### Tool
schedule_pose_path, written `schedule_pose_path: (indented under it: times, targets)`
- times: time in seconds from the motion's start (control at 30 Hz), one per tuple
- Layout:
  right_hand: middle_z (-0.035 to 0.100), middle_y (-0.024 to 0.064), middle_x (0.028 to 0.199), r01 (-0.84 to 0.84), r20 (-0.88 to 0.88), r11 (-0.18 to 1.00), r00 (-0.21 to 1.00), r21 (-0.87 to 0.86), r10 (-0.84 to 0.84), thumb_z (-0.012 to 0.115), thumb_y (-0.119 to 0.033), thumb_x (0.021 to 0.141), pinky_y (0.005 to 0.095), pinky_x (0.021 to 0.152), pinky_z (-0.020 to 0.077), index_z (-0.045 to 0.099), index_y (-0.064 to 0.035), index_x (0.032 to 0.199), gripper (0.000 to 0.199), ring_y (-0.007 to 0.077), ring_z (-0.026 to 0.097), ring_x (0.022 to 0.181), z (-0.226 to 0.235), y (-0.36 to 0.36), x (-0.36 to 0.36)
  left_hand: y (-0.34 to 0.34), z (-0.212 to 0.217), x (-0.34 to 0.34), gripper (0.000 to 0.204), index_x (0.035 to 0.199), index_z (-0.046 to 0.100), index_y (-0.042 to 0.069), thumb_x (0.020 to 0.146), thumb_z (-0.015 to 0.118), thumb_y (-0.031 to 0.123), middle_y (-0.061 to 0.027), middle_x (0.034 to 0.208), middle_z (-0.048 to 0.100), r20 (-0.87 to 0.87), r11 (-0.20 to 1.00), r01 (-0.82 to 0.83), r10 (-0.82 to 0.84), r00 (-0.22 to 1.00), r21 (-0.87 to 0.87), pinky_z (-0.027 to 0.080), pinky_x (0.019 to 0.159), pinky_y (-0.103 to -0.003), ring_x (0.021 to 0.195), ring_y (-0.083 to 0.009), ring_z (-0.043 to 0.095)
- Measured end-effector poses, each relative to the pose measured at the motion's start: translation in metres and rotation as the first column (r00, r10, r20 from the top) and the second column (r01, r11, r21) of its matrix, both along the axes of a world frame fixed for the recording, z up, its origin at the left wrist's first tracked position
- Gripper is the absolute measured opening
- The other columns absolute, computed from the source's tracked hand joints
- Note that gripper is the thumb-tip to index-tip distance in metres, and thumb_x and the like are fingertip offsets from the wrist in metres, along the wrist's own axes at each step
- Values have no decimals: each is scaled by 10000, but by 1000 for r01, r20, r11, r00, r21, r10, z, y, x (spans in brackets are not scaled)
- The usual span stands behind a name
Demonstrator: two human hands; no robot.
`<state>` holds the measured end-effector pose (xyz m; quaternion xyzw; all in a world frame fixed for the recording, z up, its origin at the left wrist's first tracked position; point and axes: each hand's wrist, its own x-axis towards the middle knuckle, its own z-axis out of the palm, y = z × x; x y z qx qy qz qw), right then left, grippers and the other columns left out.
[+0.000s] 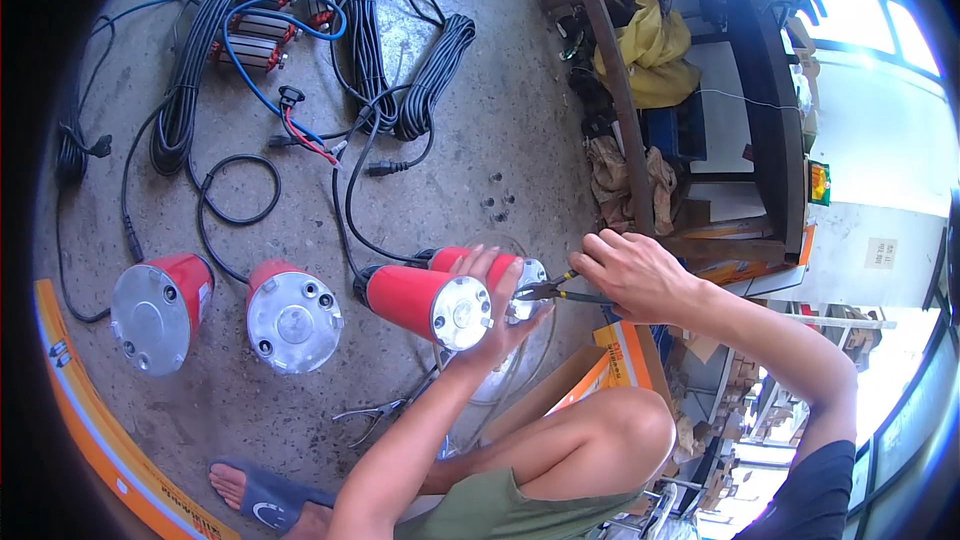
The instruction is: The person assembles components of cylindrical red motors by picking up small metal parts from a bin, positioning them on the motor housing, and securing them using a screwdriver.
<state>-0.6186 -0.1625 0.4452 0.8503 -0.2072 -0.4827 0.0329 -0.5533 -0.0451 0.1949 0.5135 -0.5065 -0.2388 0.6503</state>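
Between my knees, my left hand [497, 285] clamps the far red motor [478, 262], its long axis running left to right; my right hand [632, 275] grips black pliers [553, 290] whose nose touches its shiny metal end cap. Just nearer lies another glossy red motor [425, 302] on the rough concrete floor [480, 90].

Bright daylight, blown-out windows at right, sharp centre, fisheye bending, dark rim
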Motion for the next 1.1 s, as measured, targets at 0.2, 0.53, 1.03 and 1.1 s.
schedule_pose_path:
  times: [0.2,0.53,1.03,1.1]
  targets:
    - [606,53,1073,-224,2,970,974,-89,225,849,-125,698,339,809,569,602,-60,1221,582,245,639,1014,1,4,6,-4,-5,1,882,1462,463,154,758,906,451,-222,1390,521,4,1000,18,-18,1000,-23,385,1112,-631,1322,-468,499]
    - [575,60,804,983,-410,20,93,180,-907,747,-136,785,336,572,493,592,-88,1035,298,214,608,674,3,37,37,-7,-11,6,931,1465,438,150,737,911,488,-213,1356,529,45,999,19,-18,999,-32,409,1090,-622,1263,-444,541]
    - [623,116,862,849,-321,517,522,108,-790,712,-213,906,327,578,512,558,-31,1072,290,214,622,675,2,48,35,-7,-8,4,914,1452,464,163,720,925,457,-215,1394,518,-8,996,72,-72,997,-44,379,1130,-635,1305,-447,515]
    - [609,115,958,0,-101,969,995,-248,-26,738,-187,858,362,634,566,578,-54,1065,294,244,685,815,2,52,34,-9,-6,5,911,1452,466,163,721,925,453,-213,1393,519,-18,998,32,-33,999,-45,375,1133,-636,1306,-445,514]
